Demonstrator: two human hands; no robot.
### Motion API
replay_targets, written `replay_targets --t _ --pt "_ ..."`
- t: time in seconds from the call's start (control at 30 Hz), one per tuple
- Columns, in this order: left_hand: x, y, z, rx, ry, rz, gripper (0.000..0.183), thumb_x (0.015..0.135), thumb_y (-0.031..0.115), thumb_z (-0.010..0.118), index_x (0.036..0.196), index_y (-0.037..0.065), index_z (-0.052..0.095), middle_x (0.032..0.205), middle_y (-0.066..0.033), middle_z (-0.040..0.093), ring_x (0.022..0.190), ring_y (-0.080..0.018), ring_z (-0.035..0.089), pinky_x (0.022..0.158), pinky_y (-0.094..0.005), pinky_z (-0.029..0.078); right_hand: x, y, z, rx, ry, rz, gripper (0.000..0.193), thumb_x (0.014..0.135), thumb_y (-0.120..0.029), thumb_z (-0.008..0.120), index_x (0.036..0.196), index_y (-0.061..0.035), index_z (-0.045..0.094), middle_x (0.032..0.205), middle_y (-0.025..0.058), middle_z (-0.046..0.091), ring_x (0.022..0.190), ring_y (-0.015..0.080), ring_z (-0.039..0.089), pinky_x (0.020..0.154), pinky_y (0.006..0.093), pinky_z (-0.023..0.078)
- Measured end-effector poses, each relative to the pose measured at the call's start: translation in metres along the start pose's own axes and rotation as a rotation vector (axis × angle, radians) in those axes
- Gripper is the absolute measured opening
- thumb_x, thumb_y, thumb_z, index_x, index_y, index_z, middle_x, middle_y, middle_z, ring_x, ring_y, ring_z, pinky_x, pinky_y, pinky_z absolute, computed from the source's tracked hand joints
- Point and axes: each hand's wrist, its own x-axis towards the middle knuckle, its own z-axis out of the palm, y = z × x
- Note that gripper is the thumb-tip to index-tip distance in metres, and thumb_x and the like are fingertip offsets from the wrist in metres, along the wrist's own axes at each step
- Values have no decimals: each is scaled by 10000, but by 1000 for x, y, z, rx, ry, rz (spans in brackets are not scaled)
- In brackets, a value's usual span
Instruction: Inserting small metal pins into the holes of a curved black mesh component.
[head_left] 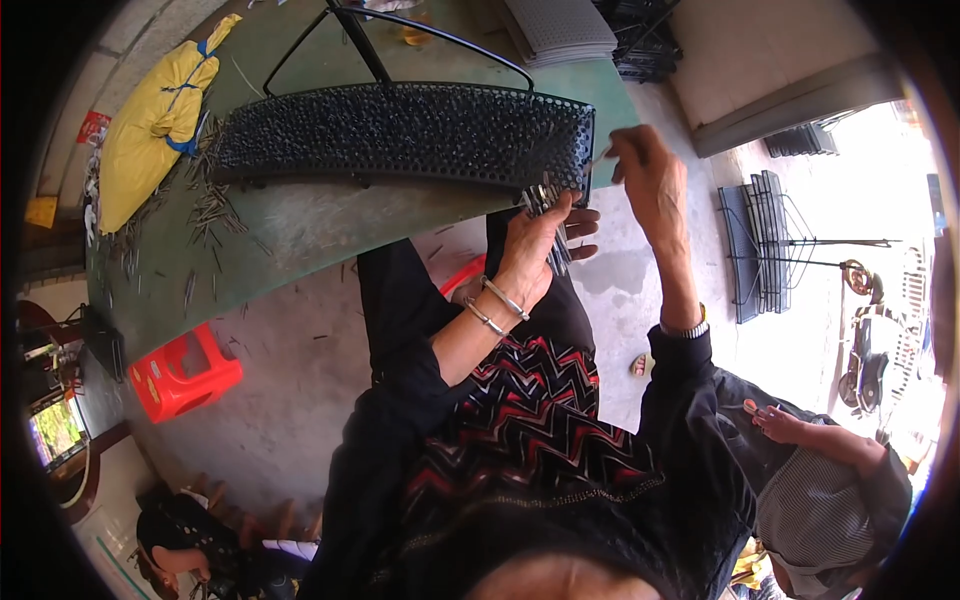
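Observation:
A long, curved black perforated metal rack point(390, 128) with a tubular frame lies across the green table. Just below its right end, my left hand point(535, 235) is closed around a bundle of thin, shiny strips point(550, 222), its fingertips showing beyond them. My right hand point(652, 180) is raised beside the rack's right corner. Its thumb and forefinger pinch a thin, pale strip point(602, 155) that points toward the rack. More thin, dark strips point(215, 212) lie scattered on the table by the rack's left end.
A yellow sack point(150, 130) tied with blue lies on the table's left side. Grey perforated sheets point(555, 28) are stacked at the back. A red plastic stool point(187, 372) stands on the floor at left. Black racks point(765, 245) stand at right, and another person point(820, 480) is at lower right.

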Motion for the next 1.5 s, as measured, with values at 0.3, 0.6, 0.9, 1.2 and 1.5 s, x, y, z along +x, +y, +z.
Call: replay_targets --t 0.3,0.6,0.9,1.2,1.5 --pt "-1 -5 1 60 31 -37 165 928 245 608 982 89 599 821 -113 678 714 -164 621 526 -289 469 33 28 31 -251 230 -295 121 914 -112 576 1012 -55 618 805 125 664 632 224 646 590 334 493" --pt "-1 -4 -2 -29 -48 -17 135 921 214 614 955 84 601 810 -102 684 643 -134 591 474 -235 383 30 28 39 -442 78 -338 177 882 -204 631 1036 -148 697 917 99 628 823 302 641 702 384 498" --pt "-6 -2 -2 24 -42 58 180 896 237 660 1007 96 636 864 -59 702 774 -137 672 520 -230 389 -6 11 -1 -22 -568 11 214 886 -185 622 982 0 674 868 101 634 768 153 613 670 304 483" --pt "-4 0 2 68 34 -2 203 884 250 678 1008 91 652 869 -61 704 765 -157 683 575 -267 467 6 7 3 14 47 2 131 892 -114 602 930 10 622 780 75 678 622 124 615 587 276 480" --pt "-2 -5 -1 1 -19 15 220 901 239 661 1000 43 649 855 -109 692 706 -139 626 529 -254 445 33 45 38 -121 254 -281 77 902 -50 571 953 1 596 807 99 688 571 132 626 535 268 485"
